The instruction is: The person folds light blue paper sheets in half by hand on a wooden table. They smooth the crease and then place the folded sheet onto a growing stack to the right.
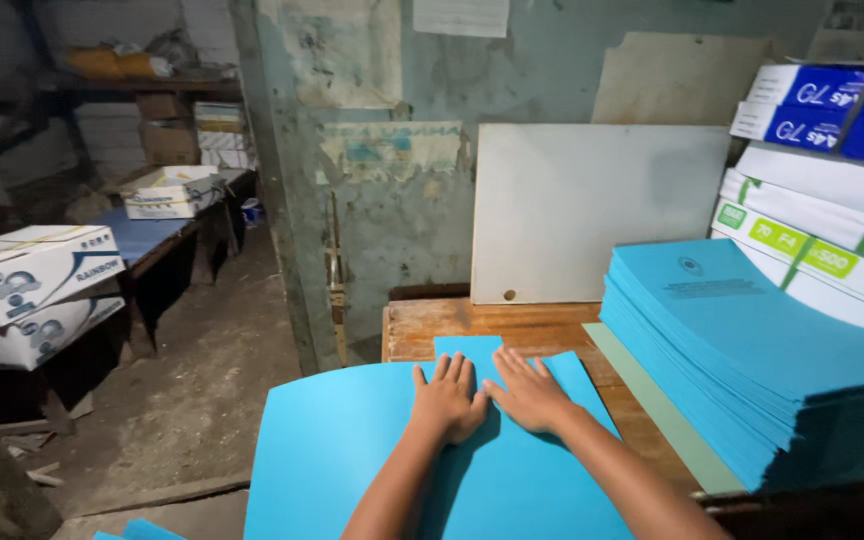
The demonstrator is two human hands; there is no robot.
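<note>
Both hands lie flat, fingers spread and gripping nothing, on a big blue sheet (352,460) that rests on the wooden table (512,325) and hangs past its left edge. The left hand (447,400) and right hand (530,395) press side by side, thumbs nearly touching, near the sheet's far edge. To the right of the sheet stands a tall stack of blue covers (752,360), with wrapped paper packs (822,235) behind it. A white board (592,210) leans against the wall beyond the sheet.

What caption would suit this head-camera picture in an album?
Left hand and right hand press flat on a blue sheet beside a stack of blue sheets.
</note>
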